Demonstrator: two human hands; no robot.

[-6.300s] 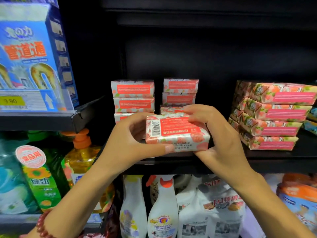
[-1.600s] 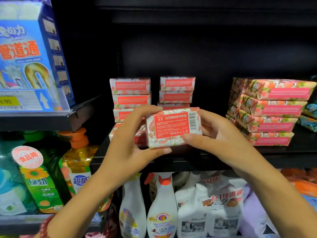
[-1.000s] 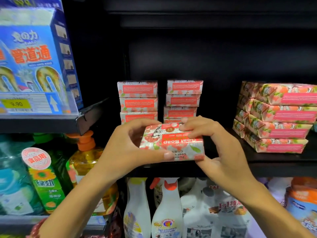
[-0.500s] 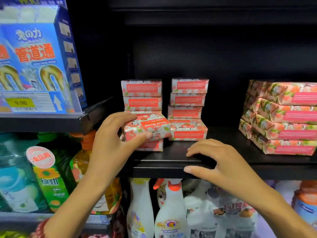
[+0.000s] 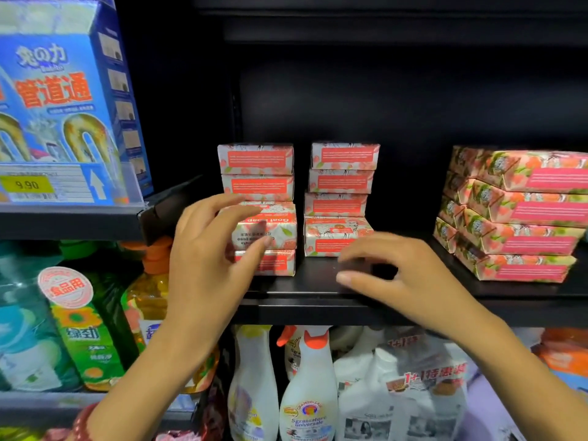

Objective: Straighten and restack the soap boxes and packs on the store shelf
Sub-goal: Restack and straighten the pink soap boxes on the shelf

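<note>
1. Head view, hands: the left hand (image 5: 216,249) has a loose hold on a pink-and-white floral cardboard soap box (image 5: 273,232), thumb on its front face and fingers curved over its top left edge. The right hand (image 5: 413,281) holds nothing. Its fingers are loosely curled, tips resting on the front lip of the black metal shelf (image 5: 311,286).
2. Box location: it sits on a lower red-labelled box (image 5: 270,264) at the front of the left column (image 5: 256,171). Its "Goat Soap" print reads upside down.
3. Just beside is the right column (image 5: 342,183) of the same boxes. Its bottom box (image 5: 337,238) juts forward of those above. The longer floral multi-packs (image 5: 515,218) are well apart on the right, stepped rather than flush.
4. Step, my read: seating the box on the left column, about ready to let go.
5. Next: square its edges with the box below and maybe flip it. Then push the jutting box back and flush the multi-packs. Risk: nudging the column on release.
</note>
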